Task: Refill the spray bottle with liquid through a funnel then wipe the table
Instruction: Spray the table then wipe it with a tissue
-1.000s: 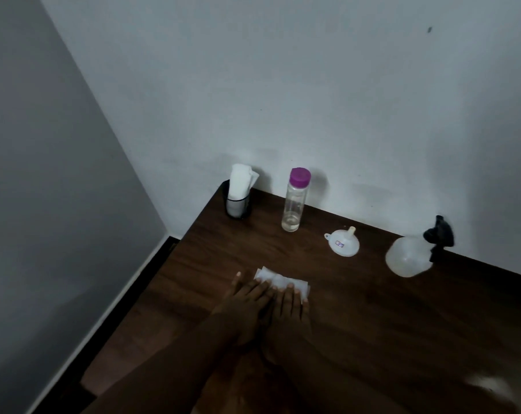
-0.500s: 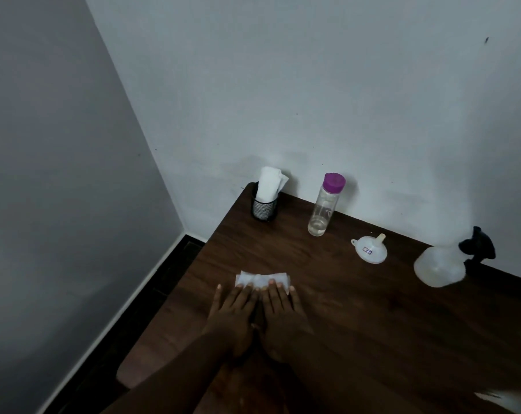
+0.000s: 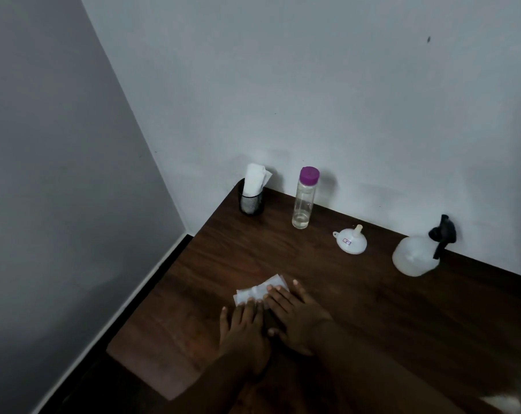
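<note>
A folded white tissue (image 3: pixel 257 291) lies flat on the dark wooden table (image 3: pixel 358 309). My left hand (image 3: pixel 243 330) and my right hand (image 3: pixel 295 315) lie side by side, fingers stretched out, pressing down on its near edge. The translucent spray bottle (image 3: pixel 414 255) with a black trigger head stands at the back right. A white funnel (image 3: pixel 350 239) rests upside down between it and a clear bottle (image 3: pixel 303 201) with a purple cap, which holds a little liquid at the bottom.
A black mesh holder (image 3: pixel 251 201) with white tissues stands in the table's back left corner. Walls close in behind and to the left. The table's left edge drops to a dark floor (image 3: pixel 83 380).
Both hands have slid the tissue across the table, and it now lies slanted, with its right end farther away. The camera view has shifted.
</note>
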Tool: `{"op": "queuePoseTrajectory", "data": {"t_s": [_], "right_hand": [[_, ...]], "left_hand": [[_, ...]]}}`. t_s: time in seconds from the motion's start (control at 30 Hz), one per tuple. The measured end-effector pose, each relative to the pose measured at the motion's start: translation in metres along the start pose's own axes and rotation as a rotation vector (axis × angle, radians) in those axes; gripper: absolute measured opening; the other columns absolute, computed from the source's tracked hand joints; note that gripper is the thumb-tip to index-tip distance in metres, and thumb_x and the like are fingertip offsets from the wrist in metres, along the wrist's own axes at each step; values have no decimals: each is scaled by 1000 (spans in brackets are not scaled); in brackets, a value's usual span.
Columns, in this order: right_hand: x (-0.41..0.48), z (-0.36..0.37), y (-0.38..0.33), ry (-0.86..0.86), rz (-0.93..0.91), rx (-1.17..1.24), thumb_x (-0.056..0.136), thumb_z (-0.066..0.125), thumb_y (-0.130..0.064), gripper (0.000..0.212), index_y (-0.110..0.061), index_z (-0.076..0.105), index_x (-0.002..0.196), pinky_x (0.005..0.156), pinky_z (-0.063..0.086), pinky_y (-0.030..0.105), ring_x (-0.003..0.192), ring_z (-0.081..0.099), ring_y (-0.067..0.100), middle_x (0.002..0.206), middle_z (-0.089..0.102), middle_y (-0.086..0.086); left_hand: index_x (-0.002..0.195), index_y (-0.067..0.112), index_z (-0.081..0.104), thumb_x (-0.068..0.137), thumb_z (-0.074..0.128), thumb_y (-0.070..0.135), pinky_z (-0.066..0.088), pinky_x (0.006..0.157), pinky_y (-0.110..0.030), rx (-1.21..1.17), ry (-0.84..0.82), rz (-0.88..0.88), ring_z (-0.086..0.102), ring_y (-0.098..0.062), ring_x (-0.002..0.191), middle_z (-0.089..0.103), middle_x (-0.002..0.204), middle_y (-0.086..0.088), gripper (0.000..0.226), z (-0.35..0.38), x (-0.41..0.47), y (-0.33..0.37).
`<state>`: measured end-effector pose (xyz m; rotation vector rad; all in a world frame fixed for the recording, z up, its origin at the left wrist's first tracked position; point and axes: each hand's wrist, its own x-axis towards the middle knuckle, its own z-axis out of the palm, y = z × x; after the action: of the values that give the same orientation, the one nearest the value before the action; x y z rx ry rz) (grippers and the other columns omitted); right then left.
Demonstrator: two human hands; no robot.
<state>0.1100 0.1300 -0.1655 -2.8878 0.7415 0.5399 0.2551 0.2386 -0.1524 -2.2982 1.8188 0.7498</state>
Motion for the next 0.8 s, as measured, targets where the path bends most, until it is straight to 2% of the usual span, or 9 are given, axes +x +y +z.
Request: {"op": "queuePoseTrajectory", "data": {"t_s": [0.37,0.8], "right_hand": [[-77,25,47,-25,-34,26,97,9,-66,76,-23,-1,159,121,-11,56,154,-12,17,167,-9,2],[-160,59,85,1,48,81,98,10,-66,74,-24,3,159,121,-8,57,154,-9,16,168,-5,2]], "left_hand": [[158,22,-3,97,20,60,-11,120,-57,25,-25,-2,-6,-28,153,-5,167,-5,76,29,-23,91],[158,21,-6,96,22,61,-7,121,-58,70,-75,86,-8,-33,153,-8,167,-8,78,55,-38,176]]}}
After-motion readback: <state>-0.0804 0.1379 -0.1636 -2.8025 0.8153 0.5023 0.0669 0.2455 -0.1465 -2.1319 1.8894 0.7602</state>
